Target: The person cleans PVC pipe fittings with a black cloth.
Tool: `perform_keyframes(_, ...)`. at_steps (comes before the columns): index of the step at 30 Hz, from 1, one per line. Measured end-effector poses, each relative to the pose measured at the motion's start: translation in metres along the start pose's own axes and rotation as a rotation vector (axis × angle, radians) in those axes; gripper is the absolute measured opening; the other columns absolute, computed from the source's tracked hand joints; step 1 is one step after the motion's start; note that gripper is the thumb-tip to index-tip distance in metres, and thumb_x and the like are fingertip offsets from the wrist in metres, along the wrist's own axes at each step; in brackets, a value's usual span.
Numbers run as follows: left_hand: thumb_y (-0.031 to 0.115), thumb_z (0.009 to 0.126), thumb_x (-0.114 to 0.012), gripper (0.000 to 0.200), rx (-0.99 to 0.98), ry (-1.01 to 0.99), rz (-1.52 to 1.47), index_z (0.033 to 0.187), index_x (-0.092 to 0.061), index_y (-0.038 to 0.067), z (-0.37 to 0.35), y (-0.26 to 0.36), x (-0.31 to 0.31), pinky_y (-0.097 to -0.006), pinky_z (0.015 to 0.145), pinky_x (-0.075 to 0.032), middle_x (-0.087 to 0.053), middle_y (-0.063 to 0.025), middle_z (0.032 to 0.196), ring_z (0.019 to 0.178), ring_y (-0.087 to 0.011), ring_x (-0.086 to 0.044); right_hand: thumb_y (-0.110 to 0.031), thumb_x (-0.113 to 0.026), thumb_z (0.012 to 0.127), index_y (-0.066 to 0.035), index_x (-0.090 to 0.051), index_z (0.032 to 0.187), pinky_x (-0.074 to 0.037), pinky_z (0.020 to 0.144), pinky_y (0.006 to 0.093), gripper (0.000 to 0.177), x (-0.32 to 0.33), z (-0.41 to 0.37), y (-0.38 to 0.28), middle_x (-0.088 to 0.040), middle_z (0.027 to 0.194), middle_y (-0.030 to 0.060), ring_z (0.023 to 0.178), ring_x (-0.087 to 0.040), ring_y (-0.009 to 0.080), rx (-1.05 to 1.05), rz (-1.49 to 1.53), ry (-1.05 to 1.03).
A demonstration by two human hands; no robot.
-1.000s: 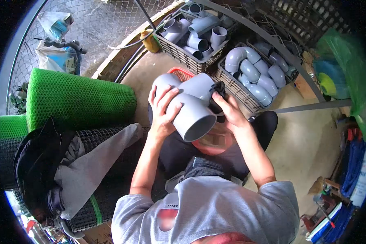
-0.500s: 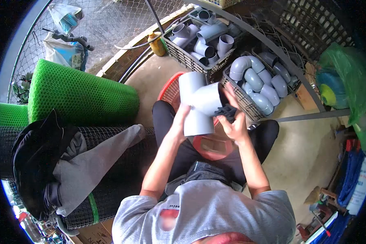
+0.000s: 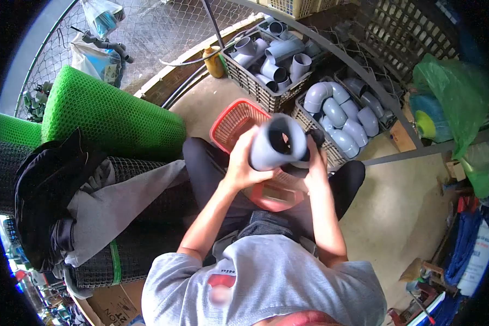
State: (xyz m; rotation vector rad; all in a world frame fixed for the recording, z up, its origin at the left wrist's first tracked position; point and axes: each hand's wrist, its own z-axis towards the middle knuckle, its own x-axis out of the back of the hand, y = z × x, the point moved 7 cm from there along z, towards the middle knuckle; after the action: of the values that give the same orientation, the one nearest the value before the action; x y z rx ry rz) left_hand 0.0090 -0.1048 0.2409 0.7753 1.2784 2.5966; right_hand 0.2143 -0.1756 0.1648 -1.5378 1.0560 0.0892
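**Item: grey pipe fitting (image 3: 274, 146).** Large plastic piece at centre frame, raised above the person's lap, with one round open end turned up toward the camera.

**Left hand (image 3: 243, 163).** Grip wrapped on the fitting's left wall, with the fingers curled over the rim.

**Right hand (image 3: 316, 165).** Grip clenched on a dark cloth (image 3: 316, 136), which it presses against the fitting's right side. The cloth shows above the fingers.

**Surroundings**
- Red basket (image 3: 231, 124): on the floor just beyond the knees, at upper centre, partly behind the fitting.
- Red plastic object (image 3: 277, 196): between the thighs, directly below the fitting.
- Dark crate (image 3: 250, 81): top centre, filled with grey straight and branched fittings.
- Second crate (image 3: 305, 118): right of the basket, filled with grey elbow bends.
- Yellow bottle (image 3: 214, 61): just left of the first crate.
- Green mesh roll (image 3: 114, 117): upper left.
- Black mesh roll (image 3: 92, 266): below the green roll.
- Grey garment (image 3: 114, 204): draped over the black mesh roll.
- Green plastic bag (image 3: 451, 92): right edge.
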Motion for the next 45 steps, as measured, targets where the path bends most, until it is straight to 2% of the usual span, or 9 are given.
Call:
perform_keyframes(2,0.028,0.067,-0.092,0.113,0.348,0.179,-0.295,0.156,-0.026,0.003,-0.002,-0.005,-0.009,-0.0422,0.115,-0.038,-0.046,-0.0178,0.148,0.136,-0.0297,-0.047,-0.024,-0.063,0.101,0.0,-0.061,0.126,-0.055,0.091,0.0354,0.034,-0.011,-0.029,-0.026,-0.067,0.114,0.0074,0.098,-0.065,0.0195,0.138,-0.161,0.278)
perform_keyframes(5,0.018,0.076,-0.086,0.101,0.662,0.508,-0.696,0.156,-0.026,0.003,-0.027,-0.04,-0.039,-0.0419,0.112,-0.04,-0.046,-0.0162,0.145,0.131,-0.0282,-0.048,-0.016,-0.05,0.103,0.009,-0.041,0.146,-0.031,0.119,0.0525,0.051,-0.032,-0.028,-0.007,-0.049,0.145,0.0261,0.138,-0.046,0.0393,0.599,-0.702,-0.117)
perform_keyframes(6,0.018,0.075,-0.087,0.102,0.582,0.518,-0.594,0.156,-0.027,0.001,-0.037,-0.052,-0.046,-0.0412,0.112,-0.04,-0.045,-0.0163,0.145,0.131,-0.028,-0.048,-0.021,-0.047,0.104,0.012,-0.026,0.153,-0.016,0.124,0.0574,0.063,-0.065,-0.045,-0.018,-0.024,0.16,0.0345,0.151,-0.022,0.0486,0.823,-0.981,-0.16)
perform_keyframes(11,0.023,0.075,-0.087,0.109,0.57,0.577,-0.296,0.158,-0.019,0.001,-0.036,-0.053,-0.026,-0.0417,0.112,-0.04,-0.042,-0.0178,0.147,0.132,-0.0286,-0.048,-0.038,-0.039,0.107,0.007,-0.015,0.16,-0.012,0.123,0.0622,0.073,-0.078,-0.042,0.021,-0.002,0.163,0.0406,0.152,-0.008,0.0558,0.726,-1.26,-0.321)
perform_keyframes(19,0.026,0.077,-0.084,0.113,0.551,0.306,-0.362,0.16,-0.011,0.0,-0.034,-0.072,-0.022,-0.0448,0.117,-0.037,-0.038,-0.0241,0.152,0.14,-0.0328,-0.043,-0.022,-0.042,0.104,0.004,-0.046,0.149,-0.016,0.124,0.0604,0.053,-0.114,0.011,0.014,-0.051,0.15,0.0247,0.144,-0.044,0.0385,0.852,-1.31,-0.42)
perform_keyframes(24,0.029,0.079,-0.084,0.109,0.623,0.038,-0.303,0.158,-0.015,-0.002,-0.048,-0.093,-0.064,-0.0438,0.117,-0.035,-0.041,-0.0237,0.151,0.14,-0.0319,-0.043,-0.019,-0.045,0.109,0.004,-0.06,0.135,-0.053,0.097,0.0437,0.038,-0.066,0.111,0.031,-0.069,0.121,0.0266,0.114,-0.067,0.0392,0.562,-1.015,-0.079)
perform_keyframes(34,0.031,0.079,-0.08,0.09,1.194,0.455,-0.576,0.147,-0.032,-0.003,-0.147,-0.294,-0.154,-0.042,0.102,-0.05,-0.056,-0.0206,0.132,0.117,-0.0285,-0.06,-0.021,-0.056,0.103,-0.002,-0.065,0.13,-0.056,0.093,0.0471,0.035,0.004,0.091,0.145,-0.066,0.125,0.0267,0.106,-0.07,0.0418,0.32,-1.458,-0.487)
perform_keyframes(40,0.04,0.064,-0.091,0.118,1.593,0.72,-0.155,0.153,-0.023,0.003,-0.206,-0.393,-0.151,-0.0467,0.105,-0.047,-0.048,-0.0245,0.143,0.125,-0.0367,-0.056,-0.024,-0.056,0.105,0.002,-0.065,0.124,-0.058,0.06,0.0375,0.034,0.034,0.078,0.136,-0.074,0.092,0.0196,0.074,-0.075,0.0248,-0.43,-1.07,-0.098)
perform_keyframes(45,0.042,0.061,-0.092,0.131,1.66,0.421,0.137,0.16,-0.014,0.006,-0.178,-0.402,-0.142,-0.048,0.111,-0.046,-0.046,-0.0287,0.148,0.136,-0.0407,-0.051,-0.027,-0.061,0.101,0.001,-0.066,0.124,-0.05,0.102,0.0426,0.037,0.069,0.081,0.138,-0.07,0.116,0.027,0.117,-0.066,0.0395,-0.329,-1.176,-0.21)
